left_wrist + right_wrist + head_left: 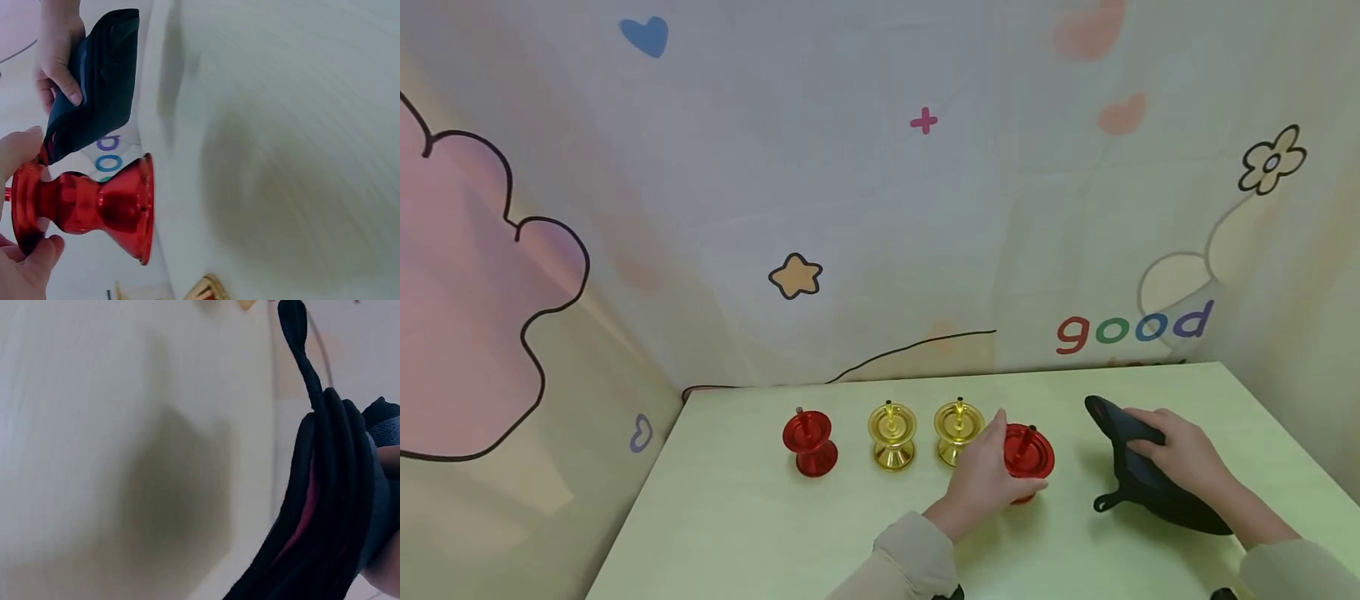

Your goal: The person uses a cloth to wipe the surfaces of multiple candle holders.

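My left hand [983, 479] grips a red metal candle holder [1028, 452] by its upper dish, thumb on one side and fingers on the other. In the left wrist view this candle holder [100, 203] shows its flared base, held off the table. My right hand [1183, 454] pinches a black, folded cloth piece [1165, 487] with a small loop at one end. A red lining shows between its layers in the right wrist view, where the cloth [325, 487] hangs over its shadow. The cloth's far side is hidden.
Left of my hands, another red candle holder [808, 437] and two gold ones, a left one [892, 429] and a right one [953, 421], stand in a row on the pale table [722, 517]. A printed cloth backdrop [865, 208] rises behind the table's back edge.
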{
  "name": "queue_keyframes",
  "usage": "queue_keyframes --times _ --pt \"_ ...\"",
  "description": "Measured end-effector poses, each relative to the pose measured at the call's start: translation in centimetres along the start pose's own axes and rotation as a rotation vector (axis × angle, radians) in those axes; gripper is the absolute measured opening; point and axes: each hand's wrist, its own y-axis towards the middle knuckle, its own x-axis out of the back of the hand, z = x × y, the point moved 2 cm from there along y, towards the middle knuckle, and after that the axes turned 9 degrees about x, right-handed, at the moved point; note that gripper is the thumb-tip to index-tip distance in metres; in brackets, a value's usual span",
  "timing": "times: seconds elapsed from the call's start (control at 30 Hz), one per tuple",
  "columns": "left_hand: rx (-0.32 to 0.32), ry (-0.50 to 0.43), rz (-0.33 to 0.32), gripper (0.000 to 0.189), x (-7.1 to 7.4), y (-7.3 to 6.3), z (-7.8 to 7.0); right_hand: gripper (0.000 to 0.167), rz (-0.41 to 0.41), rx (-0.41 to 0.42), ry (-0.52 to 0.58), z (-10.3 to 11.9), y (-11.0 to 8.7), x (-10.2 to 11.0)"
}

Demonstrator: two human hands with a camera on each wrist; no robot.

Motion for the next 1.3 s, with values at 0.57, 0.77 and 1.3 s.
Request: queue_keyframes --times 0.57,0.77,1.3 --pt "-0.168 0.273 0.084 0.098 3.3 -1.3 -0.5 0.045 0.005 0.243 0.249 9.8 2.2 3.0" --pt "-0.179 0.228 0.075 0.098 3.8 -1.4 -0.3 0.052 0.065 0.399 0.133 12.0 2.4 2.3" --pt "-0.293 0.474 0.204 0.098 5.5 -2.1 -0.1 0.040 0.330 0.454 -0.227 15.1 2.1 2.0"
